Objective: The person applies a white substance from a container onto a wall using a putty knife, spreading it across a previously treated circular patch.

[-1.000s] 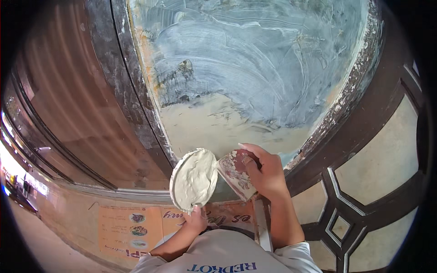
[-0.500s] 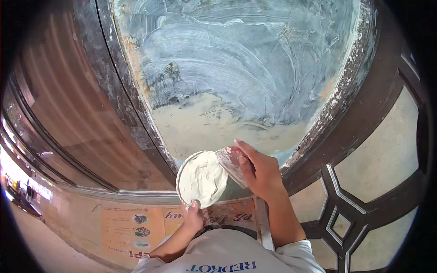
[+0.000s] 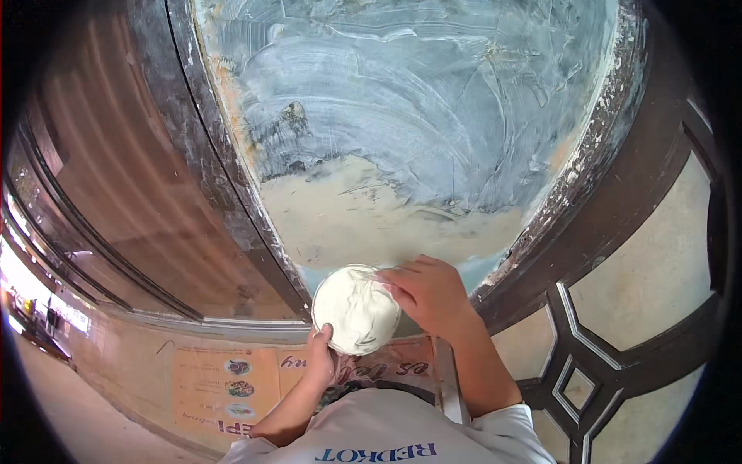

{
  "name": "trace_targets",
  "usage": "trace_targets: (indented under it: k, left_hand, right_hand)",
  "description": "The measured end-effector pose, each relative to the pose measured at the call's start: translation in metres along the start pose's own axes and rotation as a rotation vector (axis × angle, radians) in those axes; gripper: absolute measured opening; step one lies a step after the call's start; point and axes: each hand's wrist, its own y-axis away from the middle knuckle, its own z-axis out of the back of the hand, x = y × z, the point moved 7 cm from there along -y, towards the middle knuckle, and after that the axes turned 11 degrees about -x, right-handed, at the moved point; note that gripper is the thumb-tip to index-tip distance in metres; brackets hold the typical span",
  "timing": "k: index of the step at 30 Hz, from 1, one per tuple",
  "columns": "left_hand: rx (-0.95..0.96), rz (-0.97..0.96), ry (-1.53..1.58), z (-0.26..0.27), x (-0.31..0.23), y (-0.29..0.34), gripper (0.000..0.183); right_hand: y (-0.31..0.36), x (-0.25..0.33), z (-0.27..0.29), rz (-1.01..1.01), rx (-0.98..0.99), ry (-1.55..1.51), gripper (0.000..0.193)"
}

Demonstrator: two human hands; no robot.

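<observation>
My left hand (image 3: 320, 357) grips the near left rim of a round bowl (image 3: 318, 306), its thumb over the edge. Thick white putty (image 3: 352, 308) fills the bowl, its surface creased and swirled. At the bowl's far right edge is my right hand (image 3: 430, 294), fingers closed on a flat putty scraper. The scraper's blade is mostly hidden by the hand and the paste. Beyond the bowl stands a panel (image 3: 386, 116), smeared blue-grey over most of its height, with a beige band (image 3: 332, 213) lower down.
Dark frame strips spotted with white flank the panel, on the left (image 3: 224, 147) and right (image 3: 576, 185). A brown glossy pane (image 3: 131, 178) stands farther left. To the right is a dark lattice (image 3: 610, 363) with pale panes. An orange printed sheet (image 3: 224, 387) lies below.
The scraper has gone from upright beside the bowl down to the putty at its right edge. My right hand has turned over and lowered; the bowl has shifted slightly right.
</observation>
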Motion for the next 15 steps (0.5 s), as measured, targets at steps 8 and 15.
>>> trace_targets:
  k: [8,15]
  left_hand:
    - [0.001,0.066,-0.056,0.029,0.008,-0.028,0.050]
    - [0.037,0.152,-0.139,0.011,-0.010,-0.025,0.050]
  right_hand:
    - [0.003,0.011,-0.017,0.063,0.100,-0.135,0.020]
    - [0.006,0.024,-0.033,0.080,0.146,-0.199,0.024]
